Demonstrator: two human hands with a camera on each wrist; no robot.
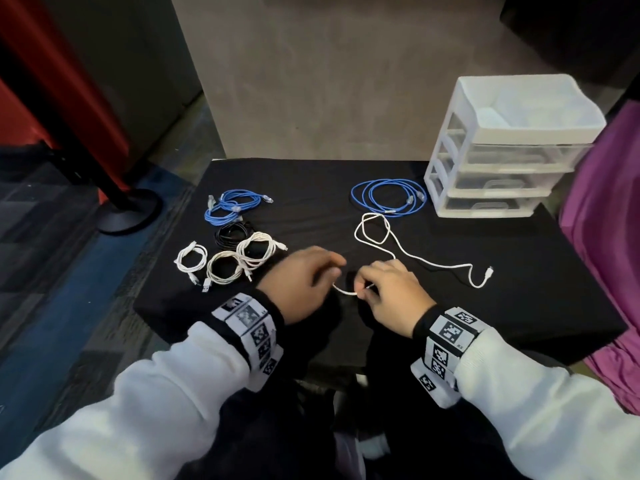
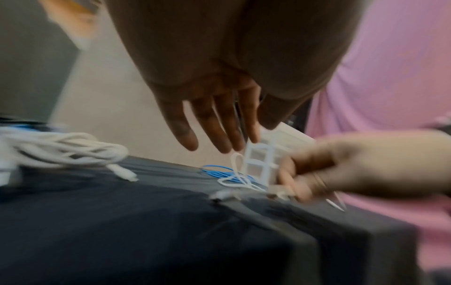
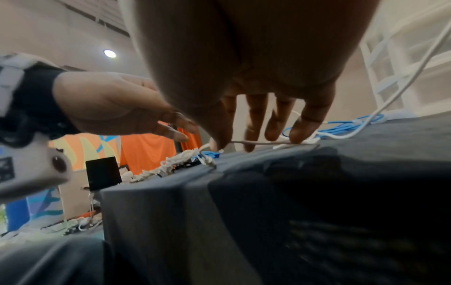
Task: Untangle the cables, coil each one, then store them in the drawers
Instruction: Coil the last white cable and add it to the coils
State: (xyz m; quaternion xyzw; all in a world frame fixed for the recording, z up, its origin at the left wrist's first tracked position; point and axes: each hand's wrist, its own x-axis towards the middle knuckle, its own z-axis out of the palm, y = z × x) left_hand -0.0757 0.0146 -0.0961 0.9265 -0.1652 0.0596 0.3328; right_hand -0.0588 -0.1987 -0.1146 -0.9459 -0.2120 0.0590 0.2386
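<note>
At 6 o'clock on the black table (image 1: 519,306), both hands meet over one end of the white cable (image 1: 375,233). Right hand (image 1: 391,292) pinches that end between thumb and fingers. Left hand (image 1: 301,282) sits just beside it, fingers straight and relaxed in the left wrist view, gripping nothing I can confirm. From the pinch the cable runs to a loose loop at 12 o'clock, then trails to its plug at 3 o'clock; not coiled yet.

Coiled already: blue coil (image 1: 388,197) at 1 o'clock, just beside the drawers (image 1: 502,150); at 9–10 o'clock a blue bundle (image 1: 232,206), black coil (image 1: 232,235) and three white coils (image 1: 221,261). Drawers look closed, nothing stored yet.

Handling, my read: cable is light, thin, limp, a bit slick; won't hold shape unless pinned. Best hold is behind the plug, feeding loops into the other hand. Loop at 12 o'clock could knot if pulled hard. Plug ends may whip or snag on the cloth.
</note>
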